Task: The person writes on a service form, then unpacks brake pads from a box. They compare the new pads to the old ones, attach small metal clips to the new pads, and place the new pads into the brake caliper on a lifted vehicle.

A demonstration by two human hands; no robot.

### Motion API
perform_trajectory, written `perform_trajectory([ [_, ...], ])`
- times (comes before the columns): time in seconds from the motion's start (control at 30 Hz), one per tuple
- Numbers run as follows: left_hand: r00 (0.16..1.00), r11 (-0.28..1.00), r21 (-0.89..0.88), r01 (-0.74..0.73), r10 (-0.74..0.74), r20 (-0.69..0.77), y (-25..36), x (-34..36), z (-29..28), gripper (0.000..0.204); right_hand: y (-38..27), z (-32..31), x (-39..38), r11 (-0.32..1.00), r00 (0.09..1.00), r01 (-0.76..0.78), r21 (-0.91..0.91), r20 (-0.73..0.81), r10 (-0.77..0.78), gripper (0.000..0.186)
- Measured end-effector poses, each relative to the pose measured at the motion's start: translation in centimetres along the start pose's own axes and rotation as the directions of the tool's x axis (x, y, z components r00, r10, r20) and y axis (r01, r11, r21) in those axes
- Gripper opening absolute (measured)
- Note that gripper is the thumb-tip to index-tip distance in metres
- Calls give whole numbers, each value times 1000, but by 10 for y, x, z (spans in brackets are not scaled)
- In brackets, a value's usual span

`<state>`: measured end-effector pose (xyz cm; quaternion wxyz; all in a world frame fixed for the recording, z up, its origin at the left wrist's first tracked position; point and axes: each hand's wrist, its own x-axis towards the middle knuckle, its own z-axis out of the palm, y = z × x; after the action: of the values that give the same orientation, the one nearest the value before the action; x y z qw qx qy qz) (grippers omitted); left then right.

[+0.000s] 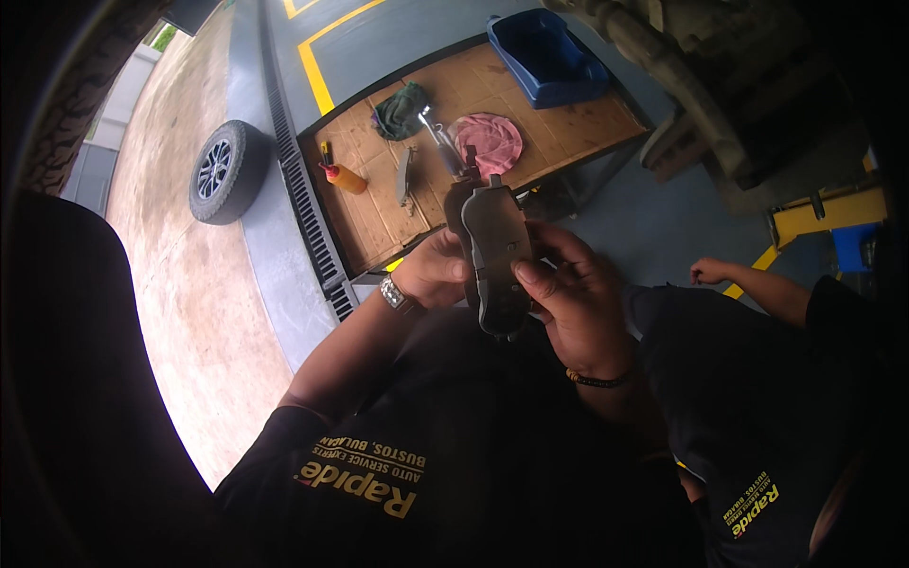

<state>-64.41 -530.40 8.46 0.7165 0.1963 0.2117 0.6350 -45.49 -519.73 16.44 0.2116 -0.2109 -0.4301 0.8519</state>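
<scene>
Two dark brake pads, held upright side by side, are between my hands in the middle of the head view. The nearer brake pad (pixel 497 227) shows its flat metal back and is gripped by my right hand (pixel 578 298), thumb pressed on its face. Behind it, to the left, the other brake pad (pixel 461 210) shows only partly. My left hand (pixel 434 272) closes on the pads from the left, thumb against their edge; its other fingers are hidden. Just beyond lie a metal hand tool (pixel 441 142) with a shiny end and another thin brake pad (pixel 405 177).
A cardboard-covered table (pixel 365 222) carries a pink cloth (pixel 490 144), a dark green rag (pixel 401 111), an orange bottle (pixel 347 178) and a blue tray (pixel 549 80). Vehicle parts (pixel 720 76) hang at upper right. A wheel (pixel 230 170) stands left; a co-worker's hand (pixel 712 272) is at right.
</scene>
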Motion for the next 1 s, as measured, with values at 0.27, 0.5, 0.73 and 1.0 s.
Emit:
perform_trajectory([
  [0.27,1000,999,33,-27,27,9,-3,-6,-8,80,10,3,0,984,995,85,-155,66,-75,36],
  [0.5,999,978,202,-40,40,6,7,-10,-10,85,11,16,-3,943,980,184,-279,126,-154,37],
  [0.73,999,983,177,-48,44,29,8,-19,-19,84,6,23,-5,929,980,188,-320,130,-154,36],
  [1.0,998,989,146,-31,21,66,11,-21,-21,82,4,28,-6,903,981,188,-386,110,-158,36],
])
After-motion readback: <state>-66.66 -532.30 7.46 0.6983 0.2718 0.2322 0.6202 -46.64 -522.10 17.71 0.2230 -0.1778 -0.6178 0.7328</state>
